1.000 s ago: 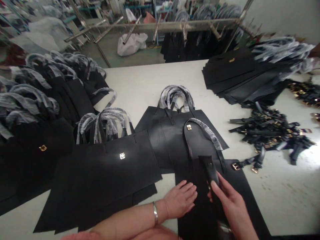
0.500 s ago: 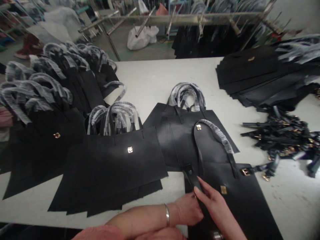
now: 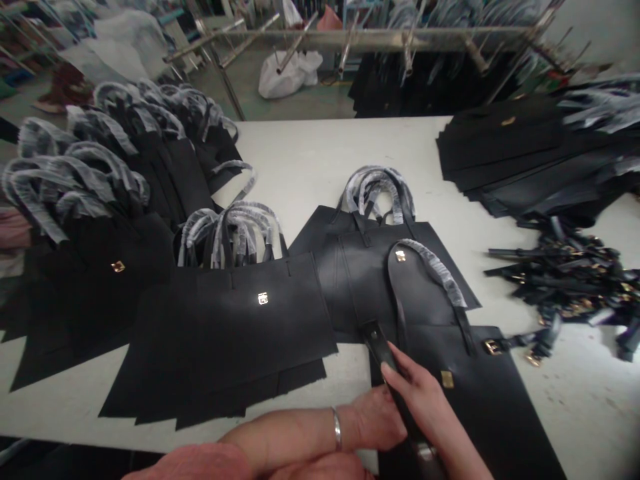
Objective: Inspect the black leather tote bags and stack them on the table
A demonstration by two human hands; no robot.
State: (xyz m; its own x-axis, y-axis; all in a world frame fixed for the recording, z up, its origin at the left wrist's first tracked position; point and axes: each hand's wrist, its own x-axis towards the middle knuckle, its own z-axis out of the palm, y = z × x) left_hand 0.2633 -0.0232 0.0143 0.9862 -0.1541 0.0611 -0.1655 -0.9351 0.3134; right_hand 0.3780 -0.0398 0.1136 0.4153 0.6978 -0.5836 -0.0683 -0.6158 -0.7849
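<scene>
A black leather-like strap (image 3: 375,340) runs slantwise between my hands, its squared end pointing up and to the left. My right hand (image 3: 423,393) is closed on it, thumb laid along its near side. My left hand (image 3: 380,420), with a silver bangle at the wrist, is curled closed against the strap lower down; its fingertips are partly hidden. Something shiny and metallic (image 3: 427,453) shows near the strap's lower part. Under the hands lies a black bag panel (image 3: 495,413) with a gold plate (image 3: 447,379) and one plastic-wrapped handle (image 3: 435,263).
Black bag panels with wrapped handles (image 3: 230,333) overlap at the left, with more piled behind (image 3: 95,260). Another stack (image 3: 515,147) lies at the back right. Loose buckled straps (image 3: 575,273) are heaped at the right. A metal rack (image 3: 320,41) stands beyond the white table (image 3: 280,143).
The strap's upper end has risen slightly and shifted a little left, with my right hand moving along. My left hand stays nearly in place. The whole view has shifted slightly.
</scene>
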